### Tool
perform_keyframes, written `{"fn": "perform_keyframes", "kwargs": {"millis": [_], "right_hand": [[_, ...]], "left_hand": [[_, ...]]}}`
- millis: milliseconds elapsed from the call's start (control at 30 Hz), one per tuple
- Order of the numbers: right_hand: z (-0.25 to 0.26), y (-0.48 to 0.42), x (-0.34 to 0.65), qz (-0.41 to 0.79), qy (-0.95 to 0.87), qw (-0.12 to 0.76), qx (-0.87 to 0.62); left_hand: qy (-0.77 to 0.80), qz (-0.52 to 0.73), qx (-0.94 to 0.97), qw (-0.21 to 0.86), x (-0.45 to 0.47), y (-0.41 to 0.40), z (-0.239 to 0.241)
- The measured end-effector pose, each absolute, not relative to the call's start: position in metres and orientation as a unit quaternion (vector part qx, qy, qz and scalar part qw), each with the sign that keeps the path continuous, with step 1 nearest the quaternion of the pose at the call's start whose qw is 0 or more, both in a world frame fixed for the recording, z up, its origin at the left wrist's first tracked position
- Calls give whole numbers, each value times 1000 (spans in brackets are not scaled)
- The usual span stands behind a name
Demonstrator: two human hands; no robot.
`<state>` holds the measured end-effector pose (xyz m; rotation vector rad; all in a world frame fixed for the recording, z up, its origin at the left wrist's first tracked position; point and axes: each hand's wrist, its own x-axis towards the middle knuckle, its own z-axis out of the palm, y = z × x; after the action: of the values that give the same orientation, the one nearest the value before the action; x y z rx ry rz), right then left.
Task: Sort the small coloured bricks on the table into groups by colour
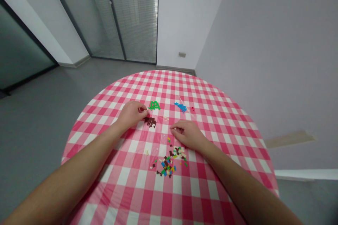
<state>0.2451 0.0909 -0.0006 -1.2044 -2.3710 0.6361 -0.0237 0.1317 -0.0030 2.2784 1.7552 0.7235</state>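
Note:
My left hand (133,113) is at the left of the small piles, fingers curled with the tips together. Its fingertips are between a pile of green building bricks (154,105) and a pile of dark brown bricks (151,122). Nearer the middle, my right hand (189,134) hovers or rests with thumb and forefinger pinched; I cannot tell what is between them. Below it lies a mixed heap of small bricks (167,167) in several colours. Blue bricks (181,107) form another pile farther back, with a few red bricks (192,108) beside it.
A round table with a red-and-white checked cloth (148,197) carries everything. A few pale bricks (166,118) lie between the piles, and others (147,152) lie left of the mixed heap. Glass doors (132,14) stand beyond, with a plain wall (277,59) on the right.

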Motion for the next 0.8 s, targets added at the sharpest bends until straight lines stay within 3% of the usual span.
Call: {"fn": "perform_keyframes", "kwargs": {"millis": [400,800], "right_hand": [[6,85,244,259,-897,145,-328],[5,88,247,233,-899,123,-350]], "left_hand": [[612,216,760,37,-24,140,-17],[595,217,773,28,-27,142,-24]]}}
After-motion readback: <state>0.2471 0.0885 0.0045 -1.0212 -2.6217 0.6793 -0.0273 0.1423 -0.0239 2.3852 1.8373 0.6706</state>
